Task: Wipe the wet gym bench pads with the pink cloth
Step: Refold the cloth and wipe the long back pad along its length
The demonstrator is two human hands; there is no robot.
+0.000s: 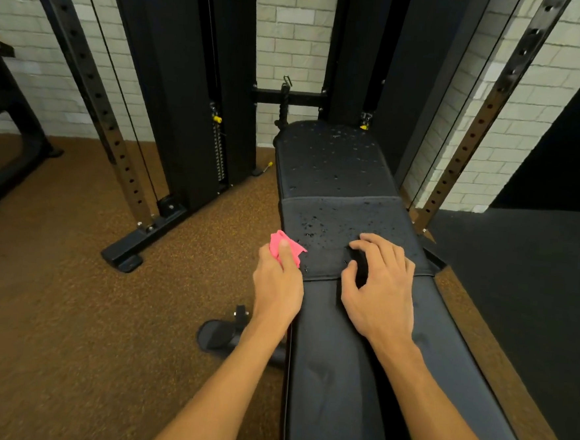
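Where the view is starting at far left, a dark machine [7,124] is sitting on the brown floor [69,307], cut off by the frame edge and too dim to identify. Next right, a perforated upright [94,103] is leaning up out of view, with a weight stack [219,153] standing beyond it.

Left hand [277,280] is hovering at the bench's left edge, fingers curled and thumb pressing over the pink cloth [285,245]. The cloth is bunched, one corner poking right, just over the left edge of the middle pad [336,219]. Most of it is hiding inside the grip.

Bench is running lengthwise away from the wearer toward the brick wall [295,31]. Its far pad [330,157] and the middle pad are carrying scattered droplets. The near pad [356,379] is looking dry and running off the bottom edge.

Right hand [380,284] is resting at the seam between middle and near pads, fingers half bent, tips touching the pad. A dark patch is sitting under the fingers, so I cannot tell whether they are holding anything.

Farther right, a second perforated upright [488,106] is rising beside a black mat [534,288].
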